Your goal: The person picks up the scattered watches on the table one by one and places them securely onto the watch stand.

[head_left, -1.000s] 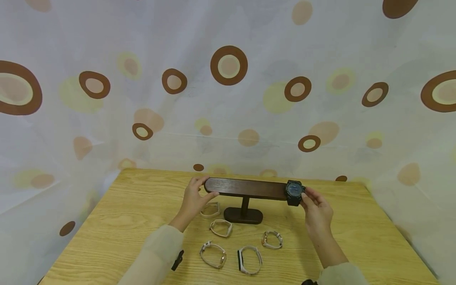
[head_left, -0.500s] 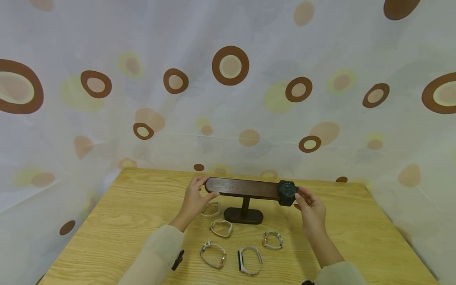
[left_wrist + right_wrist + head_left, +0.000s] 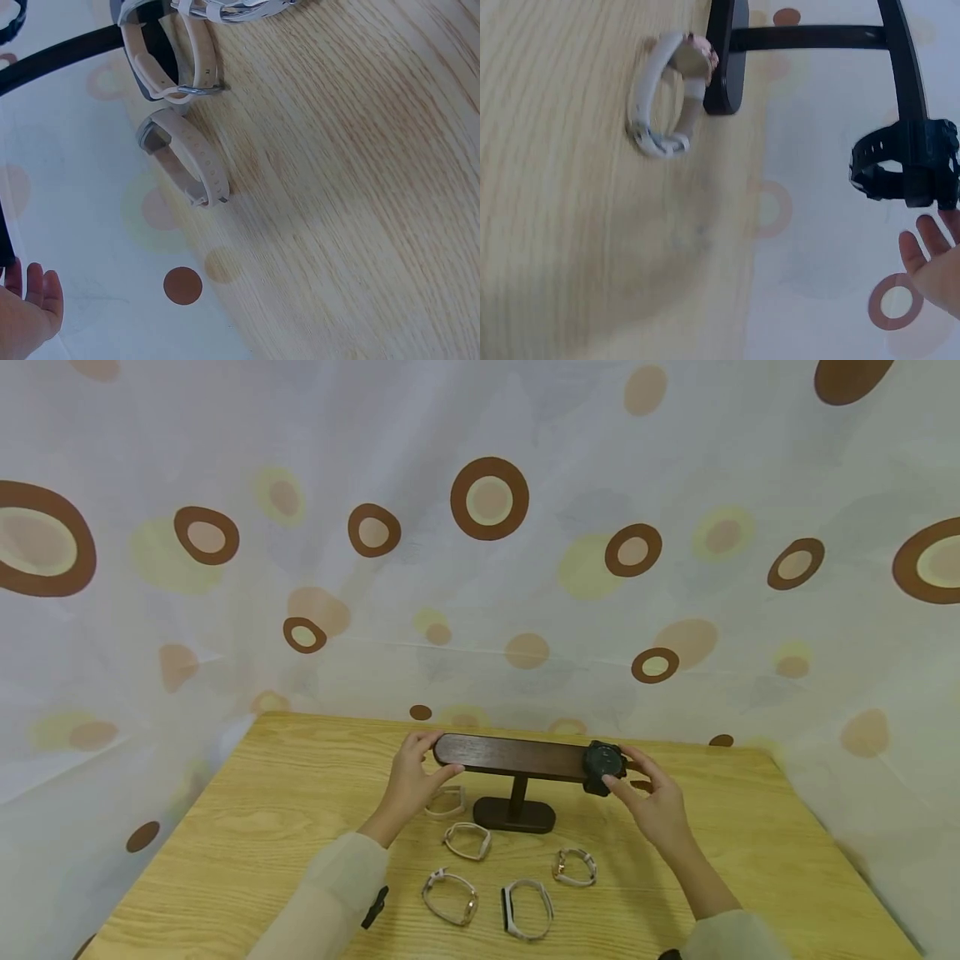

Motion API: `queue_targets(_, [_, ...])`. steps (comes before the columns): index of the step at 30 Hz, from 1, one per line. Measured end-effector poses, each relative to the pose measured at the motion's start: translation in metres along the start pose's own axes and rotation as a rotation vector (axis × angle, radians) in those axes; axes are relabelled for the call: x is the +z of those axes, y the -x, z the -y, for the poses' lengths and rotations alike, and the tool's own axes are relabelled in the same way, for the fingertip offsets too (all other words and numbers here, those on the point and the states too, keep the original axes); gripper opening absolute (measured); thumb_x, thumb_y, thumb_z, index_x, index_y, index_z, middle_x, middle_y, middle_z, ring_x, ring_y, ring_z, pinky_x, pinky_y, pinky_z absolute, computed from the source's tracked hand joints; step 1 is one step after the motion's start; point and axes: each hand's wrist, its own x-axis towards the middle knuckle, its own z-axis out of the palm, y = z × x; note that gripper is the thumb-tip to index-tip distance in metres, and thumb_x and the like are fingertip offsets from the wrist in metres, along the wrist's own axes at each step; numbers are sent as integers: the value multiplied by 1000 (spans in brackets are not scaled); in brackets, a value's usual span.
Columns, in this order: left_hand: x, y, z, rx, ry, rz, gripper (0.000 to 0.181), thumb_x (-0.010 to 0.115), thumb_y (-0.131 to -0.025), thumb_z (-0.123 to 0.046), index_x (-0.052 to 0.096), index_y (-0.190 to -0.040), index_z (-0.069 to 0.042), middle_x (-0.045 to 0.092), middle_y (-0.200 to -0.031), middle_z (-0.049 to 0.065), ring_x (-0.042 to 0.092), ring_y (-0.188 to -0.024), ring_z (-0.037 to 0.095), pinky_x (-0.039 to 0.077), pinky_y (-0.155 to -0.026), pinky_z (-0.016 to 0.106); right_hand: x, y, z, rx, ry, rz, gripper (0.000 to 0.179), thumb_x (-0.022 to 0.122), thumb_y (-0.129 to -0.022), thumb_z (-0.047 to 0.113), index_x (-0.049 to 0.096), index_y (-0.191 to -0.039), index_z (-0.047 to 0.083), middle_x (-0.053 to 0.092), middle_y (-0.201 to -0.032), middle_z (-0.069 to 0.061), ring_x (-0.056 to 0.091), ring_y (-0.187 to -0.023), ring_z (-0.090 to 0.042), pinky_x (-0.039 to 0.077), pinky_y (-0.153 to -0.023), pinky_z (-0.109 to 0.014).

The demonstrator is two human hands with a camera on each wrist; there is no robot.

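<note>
Five pale-strapped watches (image 3: 507, 908) lie on their sides on the tabletop (image 3: 277, 810) before the stand (image 3: 510, 756), whose left end the left hand (image 3: 408, 783) clamps between fingers and thumb, apparently as a brace, while the fingers of the right hand (image 3: 662, 810) pinch the black watch (image 3: 603, 762) looped round the right end, a spotted curtain (image 3: 465, 585) beyond.
</note>
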Motion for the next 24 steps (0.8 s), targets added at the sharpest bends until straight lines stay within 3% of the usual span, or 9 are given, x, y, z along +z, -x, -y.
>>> queue_targets(4, [0, 0, -1, -6, 5, 4, 56, 73, -78, -20, 54, -125, 3, 52, -112, 18, 52, -101, 28, 46, -79, 42, -6, -4, -1, -221, 136, 62, 66, 75, -76, 9, 44, -134, -2, 47, -133, -24, 47, -116, -36, 47, -89, -49])
queue_targets(8, [1, 0, -1, -7, -3, 6, 56, 73, -78, -20, 54, -126, 2, 52, -112, 17, 52, -97, 26, 46, -77, 39, -11, -10, -2, -355, 215, 98, 67, 77, -72, 3, 46, -131, -4, 48, -130, -25, 45, -117, -42, 44, -88, -59])
queue_targets(20, [-1, 0, -2, -18, -9, 14, 56, 73, -78, -19, 53, -126, 2, 52, -113, 17, 52, -97, 26, 46, -78, 39, -19, -14, 3, -367, 290, 141, 62, 75, -73, 0, 49, -129, -1, 50, -127, -25, 48, -115, -45, 45, -88, -60])
queue_targets(24, [-2, 1, -2, -15, -12, 12, 57, 73, -78, -18, 53, -126, 2, 52, -112, 17, 52, -98, 27, 47, -81, 42, -18, -16, 4, -405, 297, 128, 61, 77, -70, -1, 52, -125, -1, 53, -124, -25, 51, -113, -43, 46, -87, -59])
